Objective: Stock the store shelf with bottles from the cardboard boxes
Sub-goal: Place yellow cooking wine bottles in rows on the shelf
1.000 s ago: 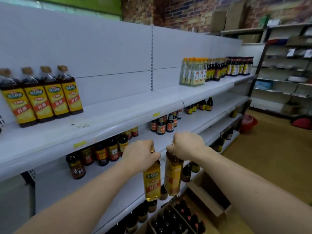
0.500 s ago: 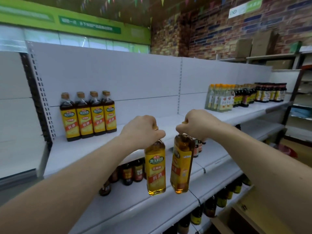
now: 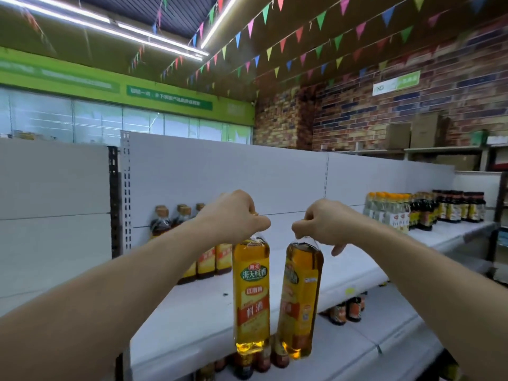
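Currently: top shelf (image 3: 192,320), white, bare right of shelved bottles (image 3: 217,259); set new stock down upright beside that row, labels outward. Left bottle (image 3: 250,295), right bottle (image 3: 299,301): amber liquid, yellow labels, hanging above the shelf's front edge. Left hand (image 3: 233,215), right hand (image 3: 324,224): fingers clamped on necks.

I have one view only, from the head camera, so nothing is shared with a second angle. It looks forward and roughly level at the white shelf (image 3: 192,312), close enough that both forearms fill the near corners. The wide lens bends the shelf edge and takes in the ceiling lights (image 3: 154,37) and pennant strings (image 3: 302,45) above, with the brick wall (image 3: 384,105) far right.
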`<state>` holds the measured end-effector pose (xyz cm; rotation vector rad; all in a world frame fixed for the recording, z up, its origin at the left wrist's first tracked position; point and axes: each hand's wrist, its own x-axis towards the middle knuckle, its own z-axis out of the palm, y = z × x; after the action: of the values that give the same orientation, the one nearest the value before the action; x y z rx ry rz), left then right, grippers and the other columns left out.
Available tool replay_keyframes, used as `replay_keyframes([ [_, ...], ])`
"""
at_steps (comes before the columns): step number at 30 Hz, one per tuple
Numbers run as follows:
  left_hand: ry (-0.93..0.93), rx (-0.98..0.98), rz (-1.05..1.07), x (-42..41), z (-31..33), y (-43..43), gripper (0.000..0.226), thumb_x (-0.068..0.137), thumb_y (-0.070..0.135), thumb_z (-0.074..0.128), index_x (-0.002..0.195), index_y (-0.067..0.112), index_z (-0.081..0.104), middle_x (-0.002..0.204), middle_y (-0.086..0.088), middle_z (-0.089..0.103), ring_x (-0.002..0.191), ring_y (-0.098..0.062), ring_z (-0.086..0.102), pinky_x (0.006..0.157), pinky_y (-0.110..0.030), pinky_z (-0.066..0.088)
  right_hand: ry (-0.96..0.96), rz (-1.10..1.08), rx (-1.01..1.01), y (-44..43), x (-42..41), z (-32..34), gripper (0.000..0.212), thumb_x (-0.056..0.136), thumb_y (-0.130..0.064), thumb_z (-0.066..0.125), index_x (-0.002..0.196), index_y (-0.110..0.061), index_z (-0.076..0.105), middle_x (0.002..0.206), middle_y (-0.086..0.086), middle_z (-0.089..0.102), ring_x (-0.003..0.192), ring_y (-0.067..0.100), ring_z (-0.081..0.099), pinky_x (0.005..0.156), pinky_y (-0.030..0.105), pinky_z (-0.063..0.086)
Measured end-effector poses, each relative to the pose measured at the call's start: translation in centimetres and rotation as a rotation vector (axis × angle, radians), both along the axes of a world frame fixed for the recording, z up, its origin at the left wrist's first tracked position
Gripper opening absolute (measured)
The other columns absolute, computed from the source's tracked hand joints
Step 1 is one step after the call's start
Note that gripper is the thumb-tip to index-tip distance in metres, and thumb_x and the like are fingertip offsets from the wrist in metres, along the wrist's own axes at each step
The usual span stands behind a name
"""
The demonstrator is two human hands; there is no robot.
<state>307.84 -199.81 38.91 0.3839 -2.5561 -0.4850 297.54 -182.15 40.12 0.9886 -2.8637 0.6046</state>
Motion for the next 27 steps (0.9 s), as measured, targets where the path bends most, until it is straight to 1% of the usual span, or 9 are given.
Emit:
replay_keyframes([
  [4,0.038,-0.012,0.014,1.0,0.9,-4.8,0.03,0.087,0.039,0.067,0.078,0.011,0.064,0.073,-0.006,0.066,0.06,-0.021,0.057,0.058,-0.033,0.048,0.018,0.009,0.004,-4.1,1.3,1.1,0.024,0.098,-0.041,0.06,0.084,-0.025,0.072,0.083,0.003,0.064,0.074,0.021,0.061,0.059,0.033,0.063],
  [8,0.074,-0.014,0.049,1.5,1.1,-8.9,0.037,0.084,0.044,0.069,0.067,0.013,0.059,0.063,-0.002,0.055,0.058,-0.022,0.052,0.057,-0.034,0.045,0.03,0.041,0.005,-8.0,2.2,1.9,0.024,0.098,-0.039,0.06,0.083,-0.025,0.071,0.08,0.0,0.061,0.069,0.019,0.057,0.059,0.033,0.062],
  [11,0.044,-0.007,0.087,2.1,0.9,-11.3,0.038,0.088,0.045,0.067,0.074,0.01,0.063,0.068,-0.003,0.06,0.057,-0.021,0.053,0.057,-0.033,0.046,0.031,0.059,0.014,-10.8,2.2,2.0,0.024,0.098,-0.04,0.06,0.086,-0.024,0.072,0.082,-0.002,0.061,0.071,0.019,0.058,0.058,0.032,0.062],
  [13,0.029,-0.019,0.104,2.4,0.8,-12.6,0.038,0.09,0.048,0.066,0.078,0.012,0.064,0.073,-0.004,0.065,0.06,-0.02,0.056,0.057,-0.032,0.047,0.027,0.077,0.016,-12.6,1.9,2.0,0.025,0.097,-0.042,0.061,0.085,-0.024,0.074,0.085,0.004,0.065,0.071,0.02,0.06,0.054,0.03,0.061],
  [15,0.009,-0.028,0.123,2.4,0.4,-13.8,0.036,0.091,0.048,0.066,0.079,0.014,0.064,0.075,-0.003,0.065,0.062,-0.02,0.058,0.057,-0.031,0.047,0.025,0.095,0.013,-14.2,1.4,1.9,0.028,0.096,-0.043,0.062,0.091,-0.02,0.076,0.087,0.007,0.067,0.071,0.02,0.062,0.053,0.031,0.061],
  [18,-0.009,-0.02,0.157,2.0,-0.3,-15.6,0.034,0.09,0.046,0.065,0.078,0.015,0.063,0.073,-0.002,0.064,0.066,-0.02,0.06,0.059,-0.033,0.05,0.018,0.136,0.014,-16.5,0.6,1.3,0.034,0.096,-0.045,0.061,0.1,-0.015,0.076,0.087,0.006,0.069,0.077,0.022,0.065,0.056,0.033,0.063],
  [22,-0.021,-0.027,0.2,1.2,-1.4,-17.7,0.034,0.089,0.041,0.065,0.069,0.017,0.051,0.064,0.002,0.052,0.059,-0.017,0.049,0.054,-0.03,0.037,-0.006,0.196,0.032,-19.5,-0.8,0.4,0.032,0.095,-0.045,0.062,0.093,-0.015,0.073,0.085,0.008,0.07,0.076,0.022,0.066,0.06,0.037,0.065],
  [25,-0.04,-0.02,0.237,0.5,-2.2,-18.9,0.033,0.088,0.04,0.065,0.069,0.017,0.05,0.064,0.002,0.051,0.058,-0.017,0.048,0.055,-0.029,0.037,-0.025,0.253,0.035,-21.5,-2.2,-0.4,0.026,0.095,-0.04,0.062,0.086,-0.017,0.069,0.076,0.002,0.064,0.071,0.019,0.063,0.062,0.036,0.065],
  [27,-0.052,-0.01,0.263,-0.1,-2.5,-19.6,0.032,0.087,0.038,0.064,0.068,0.017,0.05,0.062,0.001,0.05,0.056,-0.018,0.047,0.055,-0.03,0.037,-0.025,0.291,0.054,-22.6,-3.2,-0.7,0.026,0.095,-0.038,0.061,0.084,-0.016,0.068,0.074,0.004,0.064,0.069,0.02,0.063,0.064,0.039,0.065],
])
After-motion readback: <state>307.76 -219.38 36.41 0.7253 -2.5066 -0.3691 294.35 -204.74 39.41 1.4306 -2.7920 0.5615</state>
